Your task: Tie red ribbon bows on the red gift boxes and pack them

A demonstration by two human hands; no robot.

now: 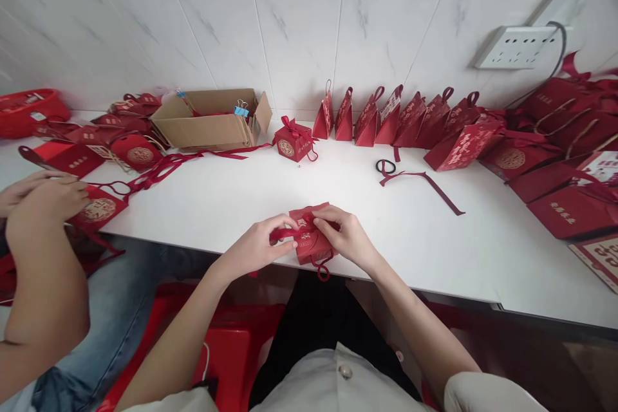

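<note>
A small red box (311,246) with gold lettering rests at the front edge of the white table (193,206), a red cord loop hanging from its front. My left hand (263,244) is on its left side, fingers closed on a red ribbon (284,233) that runs over the box top. From the right, my right hand (345,232) pinches at the top of the box near the ribbon's middle; what lies between those fingertips is too small to make out. Behind them stands a finished-looking red box (293,143) with a bow.
Red triangular boxes (368,121) line the wall. Red bags and boxes (574,206) crowd the right. A black ring (385,166) and loose ribbon (441,194) lie right of centre. At left are a cardboard box (207,132) and another person's hands (53,196) on a red box.
</note>
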